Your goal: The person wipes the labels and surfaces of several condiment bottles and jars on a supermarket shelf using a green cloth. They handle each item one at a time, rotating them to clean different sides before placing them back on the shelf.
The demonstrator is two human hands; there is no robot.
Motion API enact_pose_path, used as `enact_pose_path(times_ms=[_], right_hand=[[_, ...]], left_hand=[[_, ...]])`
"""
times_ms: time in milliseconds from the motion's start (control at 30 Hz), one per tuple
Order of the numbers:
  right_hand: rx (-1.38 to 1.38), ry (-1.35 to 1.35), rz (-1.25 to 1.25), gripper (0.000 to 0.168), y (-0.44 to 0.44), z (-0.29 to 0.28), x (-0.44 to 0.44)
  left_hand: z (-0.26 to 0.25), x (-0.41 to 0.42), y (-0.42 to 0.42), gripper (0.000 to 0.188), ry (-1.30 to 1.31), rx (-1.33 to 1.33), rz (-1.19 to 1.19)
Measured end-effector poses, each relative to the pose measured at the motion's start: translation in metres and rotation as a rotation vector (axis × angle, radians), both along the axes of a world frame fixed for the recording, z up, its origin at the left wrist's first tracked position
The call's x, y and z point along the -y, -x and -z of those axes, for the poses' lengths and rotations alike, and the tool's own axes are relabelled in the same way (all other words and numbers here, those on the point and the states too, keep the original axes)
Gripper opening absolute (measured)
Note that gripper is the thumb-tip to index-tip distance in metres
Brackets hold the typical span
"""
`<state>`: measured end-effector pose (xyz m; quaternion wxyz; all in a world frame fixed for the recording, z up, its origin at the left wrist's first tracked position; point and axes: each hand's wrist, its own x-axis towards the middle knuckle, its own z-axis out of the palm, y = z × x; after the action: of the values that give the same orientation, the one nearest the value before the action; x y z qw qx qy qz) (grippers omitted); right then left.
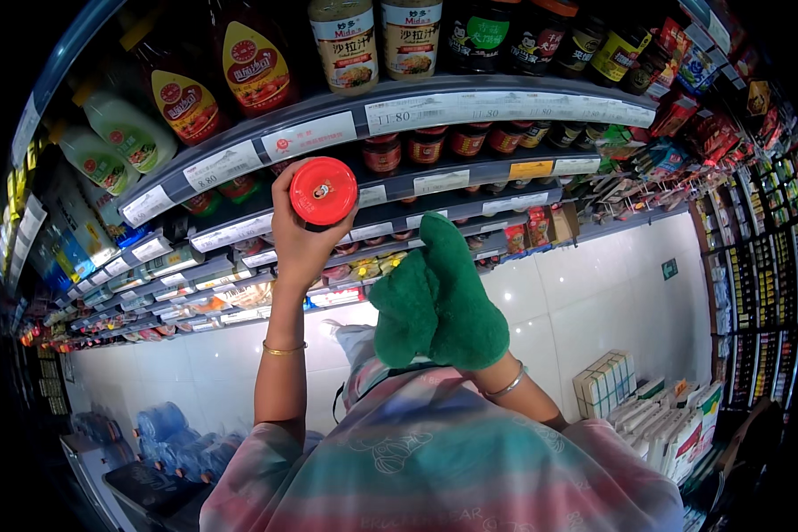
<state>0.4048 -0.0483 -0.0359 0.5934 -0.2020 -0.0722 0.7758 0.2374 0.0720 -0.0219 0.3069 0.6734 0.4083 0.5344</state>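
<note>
My left hand grips a jar with a red lid, lid facing up towards me, at the front of the shelves. A green plush cloth covers my right hand, whose fingers are hidden beneath it; part of the cloth bunches towards the left. The cloth is in front of the lower shelves, right of the jar and apart from it. Behind the raised jar, a row of red-lidded jars stands on the second shelf. Salad dressing jars stand on the upper shelf.
Tomato sauce bottles stand at the upper left, dark-lidded jars at the upper right. Price-tag strips edge the shelves. Hanging packets are at the right. Bundled water bottles stand at the lower left; stacked white packages at the lower right.
</note>
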Motion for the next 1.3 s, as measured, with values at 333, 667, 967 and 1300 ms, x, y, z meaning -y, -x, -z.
enact_pose_path(times_ms=[333, 667, 967, 1300], right_hand=[[0.139, -0.051, 0.145, 0.033, -0.014, 0.001, 0.007], [0.114, 0.036, 0.119, 0.053, -0.01, -0.021, 0.001], [0.123, 0.122, 0.182, 0.051, -0.011, -0.025, -0.004], [0.048, -0.016, 0.193, 0.046, -0.016, -0.016, -0.008]], left_hand=[[0.015, -0.016, 0.004, 0.072, 0.026, -0.016, 0.026], [0.03, -0.032, 0.004, 0.066, 0.012, 0.008, 0.04], [0.038, -0.06, 0.001, 0.059, 0.067, 0.069, 0.012], [0.052, -0.087, -0.004, 0.056, 0.18, 0.02, 0.041]])
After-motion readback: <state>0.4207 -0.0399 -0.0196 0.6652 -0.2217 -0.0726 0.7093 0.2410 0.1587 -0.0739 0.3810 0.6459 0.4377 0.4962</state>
